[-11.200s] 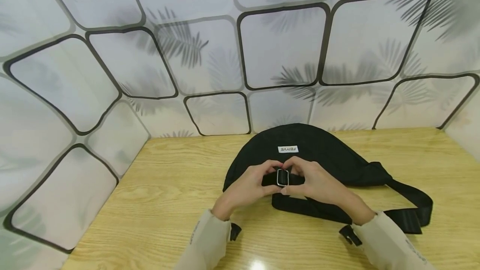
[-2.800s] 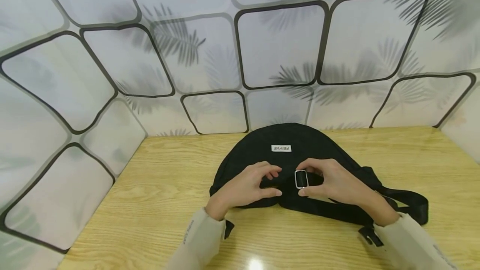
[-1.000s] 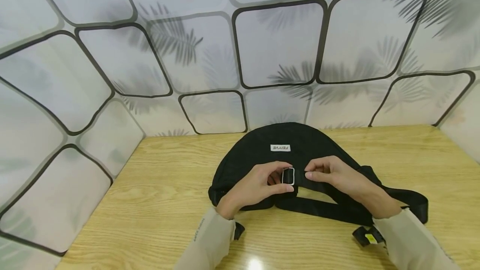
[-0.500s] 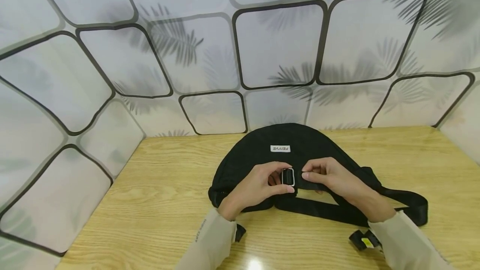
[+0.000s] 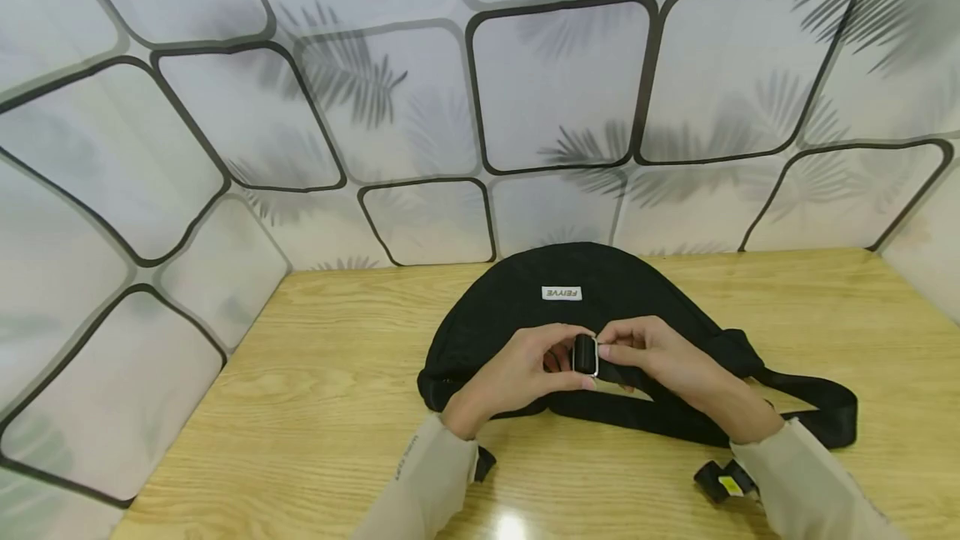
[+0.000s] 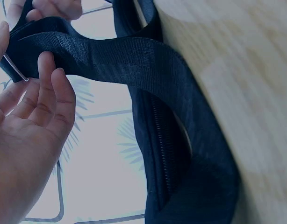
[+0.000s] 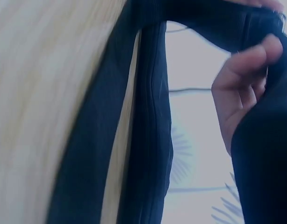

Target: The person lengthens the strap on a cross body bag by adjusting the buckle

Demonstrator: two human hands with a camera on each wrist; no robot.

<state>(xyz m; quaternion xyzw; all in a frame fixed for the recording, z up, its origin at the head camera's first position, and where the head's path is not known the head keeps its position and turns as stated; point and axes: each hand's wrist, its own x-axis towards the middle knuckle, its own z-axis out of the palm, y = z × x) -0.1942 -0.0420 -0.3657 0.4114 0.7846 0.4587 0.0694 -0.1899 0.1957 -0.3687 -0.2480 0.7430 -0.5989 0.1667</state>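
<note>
Clamping the square metal slide buckle (image 5: 597, 359) from above and below, the thumb and forefinger of the left hand (image 5: 517, 371) leave the bar and webbing uncovered between them. The spare fingers curve loosely beside the black webbing strap (image 6: 106, 58). The thumb and forefinger of the right hand (image 5: 667, 358) come together at the buckle's right edge, pinching webbing there; whether that is a free end or a fold, I cannot tell.

This looks like working the strap through the buckle. To do it well, the left grip should stay firm on the frame, tilting it enough to open the slot, while the right fingers feed the webbing flat and square, in short pushes, so it neither creases nor twists. Taking hold of it on the far side before letting go would guard against slipping back.

Both hands meet over the front edge of the black waist bag (image 5: 558, 319), palms facing inward, wrists slightly bent and forearms slanting in from either side under pale sleeves (image 5: 435, 469). The bag lies on the table (image 5: 322, 357), its white label (image 5: 562, 293) upside down to the wearer, with a strap loop trailing off to the right.
</note>
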